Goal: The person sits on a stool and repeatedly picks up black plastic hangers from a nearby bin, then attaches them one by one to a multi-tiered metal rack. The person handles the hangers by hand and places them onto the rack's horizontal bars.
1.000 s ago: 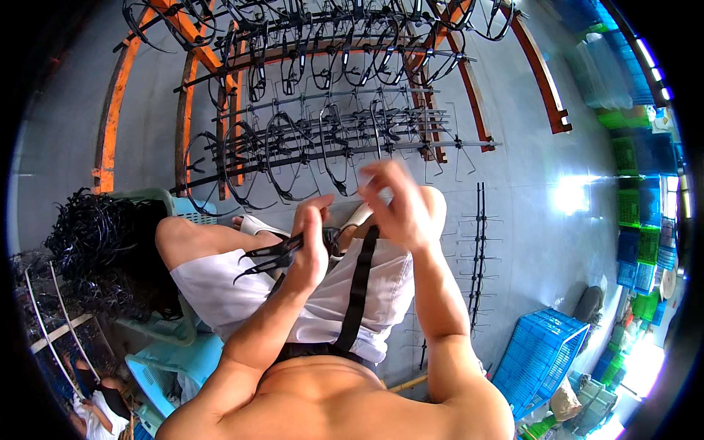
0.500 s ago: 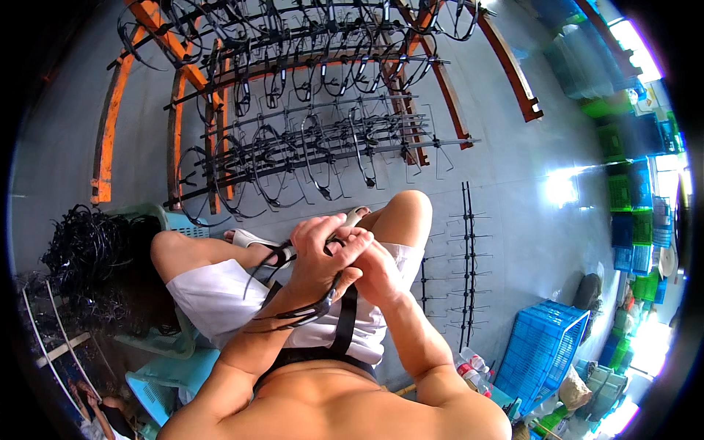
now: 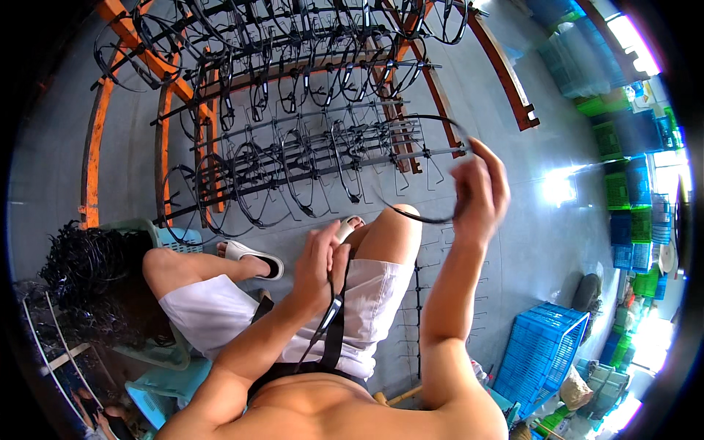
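Observation:
My right hand (image 3: 480, 194) is raised at the right of the rack, fingers pinched on a thin black curved band (image 3: 438, 220). This band bends in an open loop, and its far part passes in front of the rack's lower bar. Over my lap, my left hand (image 3: 320, 264) is closed on another black band (image 3: 331, 312), which dangles past the wrist with a glossy thicker section. Ahead, an orange rack (image 3: 163, 121) carries black hooked bars (image 3: 257, 172). Many similar black loops (image 3: 295, 176) hang from these bars.
A tangled heap of black bands (image 3: 92, 257) fills a pale green basket (image 3: 172, 238) at the left. A light blue stool-like plastic piece (image 3: 158, 392) stands nearer me. Blue crates (image 3: 543, 352) sit at the right. A hooked bar (image 3: 419, 315) lies on the floor beside my knee.
My hands were together over my lap. The right hand has moved away, up and to the right, with a band; the left has stayed over the lap with another band hanging from it.

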Available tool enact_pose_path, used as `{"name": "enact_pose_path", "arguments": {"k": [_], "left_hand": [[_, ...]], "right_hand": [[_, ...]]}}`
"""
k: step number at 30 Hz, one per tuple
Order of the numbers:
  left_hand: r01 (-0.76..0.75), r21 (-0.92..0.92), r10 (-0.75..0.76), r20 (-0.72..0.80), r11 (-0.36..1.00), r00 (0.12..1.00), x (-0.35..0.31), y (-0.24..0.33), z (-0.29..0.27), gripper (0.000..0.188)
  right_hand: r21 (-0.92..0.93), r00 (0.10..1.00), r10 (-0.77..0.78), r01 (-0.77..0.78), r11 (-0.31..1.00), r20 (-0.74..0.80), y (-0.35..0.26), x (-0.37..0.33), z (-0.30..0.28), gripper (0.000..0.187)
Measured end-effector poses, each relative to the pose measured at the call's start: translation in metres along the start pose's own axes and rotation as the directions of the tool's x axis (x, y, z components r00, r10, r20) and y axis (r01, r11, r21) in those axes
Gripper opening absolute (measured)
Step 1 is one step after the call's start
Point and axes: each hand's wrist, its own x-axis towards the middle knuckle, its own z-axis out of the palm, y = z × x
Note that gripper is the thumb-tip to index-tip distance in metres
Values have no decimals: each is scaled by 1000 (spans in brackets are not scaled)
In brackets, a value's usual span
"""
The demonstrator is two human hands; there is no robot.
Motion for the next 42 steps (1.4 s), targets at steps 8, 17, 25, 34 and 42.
{"name": "enact_pose_path", "arguments": {"k": [8, 17, 25, 34, 42], "left_hand": [[270, 124, -261, -81, 955, 962, 46, -21, 46, 42], [346, -21, -344, -158, 938, 925, 66, -17, 52, 26], [298, 73, -289, -118, 952, 950, 64, -15, 49, 25], [282, 85, -269, -137, 956, 953, 64, -16, 50, 26], [293, 195, -264, -162, 936, 951, 67, -22, 50, 25]], "right_hand": [[-605, 797, -29, 481, 634, 603, 100, 38, 57, 19], [-487, 870, -57, 327, 810, 489, 99, 34, 69, 21], [-612, 873, -167, 447, 652, 459, 134, 33, 61, 19], [-552, 860, -235, 478, 683, 453, 131, 35, 58, 18], [-440, 811, -239, 508, 740, 535, 117, 28, 45, 25]]}}
